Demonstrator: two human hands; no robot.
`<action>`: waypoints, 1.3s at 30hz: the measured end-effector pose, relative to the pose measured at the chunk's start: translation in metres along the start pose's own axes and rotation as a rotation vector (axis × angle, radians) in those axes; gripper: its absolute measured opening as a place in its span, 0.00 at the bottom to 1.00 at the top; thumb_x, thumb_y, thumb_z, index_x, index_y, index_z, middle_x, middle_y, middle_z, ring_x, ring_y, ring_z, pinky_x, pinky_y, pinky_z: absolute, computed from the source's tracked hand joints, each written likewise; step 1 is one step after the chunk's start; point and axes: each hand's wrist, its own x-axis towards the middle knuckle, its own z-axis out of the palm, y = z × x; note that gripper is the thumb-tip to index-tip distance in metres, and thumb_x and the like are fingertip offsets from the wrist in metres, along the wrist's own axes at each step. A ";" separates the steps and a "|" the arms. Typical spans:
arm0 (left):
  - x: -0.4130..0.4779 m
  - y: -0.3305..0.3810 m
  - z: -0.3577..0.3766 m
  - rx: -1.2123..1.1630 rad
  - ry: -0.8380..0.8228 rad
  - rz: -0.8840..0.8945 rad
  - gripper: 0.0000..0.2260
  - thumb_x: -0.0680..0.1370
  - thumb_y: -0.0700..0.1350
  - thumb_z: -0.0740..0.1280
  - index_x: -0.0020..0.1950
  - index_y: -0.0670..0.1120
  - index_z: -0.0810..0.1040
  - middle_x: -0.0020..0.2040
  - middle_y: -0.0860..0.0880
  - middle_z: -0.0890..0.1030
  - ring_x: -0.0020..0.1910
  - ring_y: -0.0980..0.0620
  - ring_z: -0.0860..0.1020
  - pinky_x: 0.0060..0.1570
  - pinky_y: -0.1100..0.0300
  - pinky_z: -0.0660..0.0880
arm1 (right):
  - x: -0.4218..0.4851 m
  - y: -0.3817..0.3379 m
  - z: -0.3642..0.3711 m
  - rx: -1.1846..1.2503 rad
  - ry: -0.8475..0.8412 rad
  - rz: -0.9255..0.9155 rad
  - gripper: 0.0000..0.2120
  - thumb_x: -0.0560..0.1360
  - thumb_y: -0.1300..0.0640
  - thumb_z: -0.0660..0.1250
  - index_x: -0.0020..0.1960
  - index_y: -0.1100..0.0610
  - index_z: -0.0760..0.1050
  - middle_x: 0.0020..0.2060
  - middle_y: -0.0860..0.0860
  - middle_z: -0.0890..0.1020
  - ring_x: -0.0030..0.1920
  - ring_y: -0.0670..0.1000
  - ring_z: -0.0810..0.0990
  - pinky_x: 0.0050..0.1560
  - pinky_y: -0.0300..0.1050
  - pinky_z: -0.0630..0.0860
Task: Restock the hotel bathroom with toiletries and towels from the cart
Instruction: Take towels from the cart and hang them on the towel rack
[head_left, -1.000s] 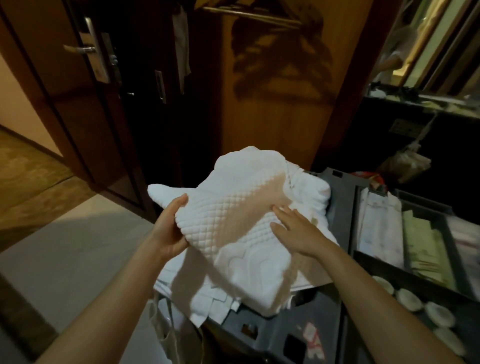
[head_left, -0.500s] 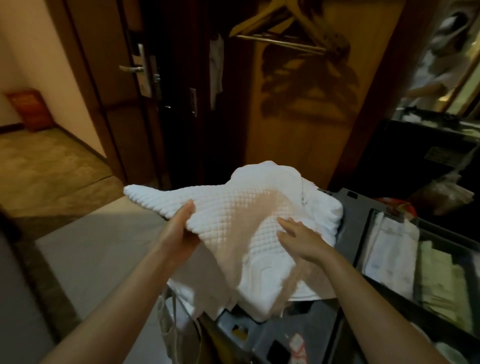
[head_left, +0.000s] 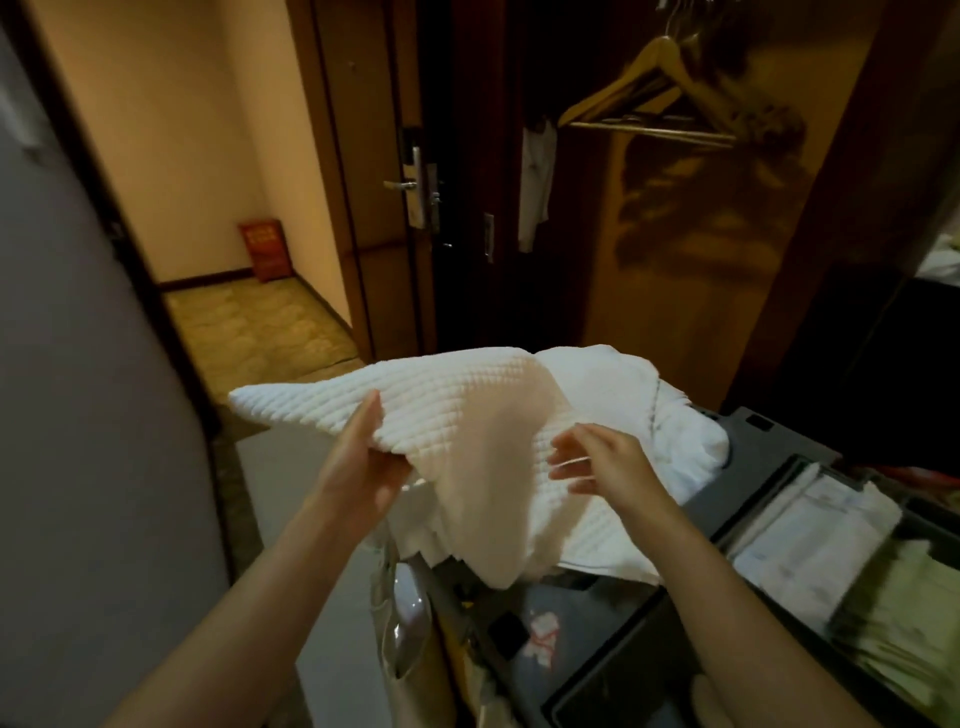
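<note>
The left hand (head_left: 363, 467) pinches the near edge of the white bath mat (head_left: 467, 410), thumb on top and fingers tucked beneath. It has drawn that edge out to the left: a second ago the corner was a short flap by the wrist, and now it runs out in a long flat point. The right hand (head_left: 608, 465), which lay flat on the cloth a second ago, now has its fingers spread and slightly bent and grips nothing. Whether the fingertips brush the fabric I cannot tell. I take this to mean the mat is being peeled free of the stack, carried by the left hand alone and not yet on its way to the bathroom.

The mat is thick cotton, quilted in small raised diamonds. It is stiff enough to hold a ridge where it is lifted, while its lower end droops in a soft fold. That end lies on the pile of smoother white linen (head_left: 680, 431) heaped at the end of the cart (head_left: 763, 441), a dark grey moulded plastic tray. Further right, its compartments hold flat white paper packets (head_left: 810, 535) and pale green ones (head_left: 904, 618), blurred. A clear, glossy plastic bag (head_left: 402, 623) hangs at the cart's near corner. Behind, wooden hangers (head_left: 649, 88) hang before a varnished panel, beside a door with a metal lever handle (head_left: 400, 184).
</note>
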 end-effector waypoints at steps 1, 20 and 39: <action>-0.012 0.001 0.001 -0.015 0.010 0.022 0.16 0.81 0.50 0.55 0.63 0.43 0.70 0.58 0.42 0.79 0.52 0.49 0.81 0.44 0.57 0.81 | -0.014 -0.011 0.002 0.071 -0.067 0.011 0.16 0.81 0.54 0.54 0.43 0.59 0.78 0.40 0.56 0.83 0.39 0.51 0.83 0.42 0.43 0.77; -0.241 -0.031 -0.067 -0.264 0.456 0.498 0.19 0.75 0.49 0.63 0.66 0.49 0.68 0.59 0.43 0.79 0.55 0.47 0.80 0.54 0.50 0.78 | -0.159 0.037 0.145 0.309 -1.071 0.643 0.40 0.70 0.28 0.48 0.66 0.57 0.71 0.67 0.58 0.71 0.60 0.62 0.77 0.65 0.61 0.69; -0.461 0.048 -0.231 -0.416 0.855 0.613 0.25 0.79 0.54 0.57 0.72 0.42 0.65 0.67 0.39 0.73 0.65 0.43 0.74 0.63 0.49 0.71 | -0.344 0.060 0.343 -0.034 -1.567 0.675 0.43 0.67 0.33 0.54 0.75 0.54 0.55 0.73 0.57 0.63 0.70 0.56 0.66 0.71 0.52 0.60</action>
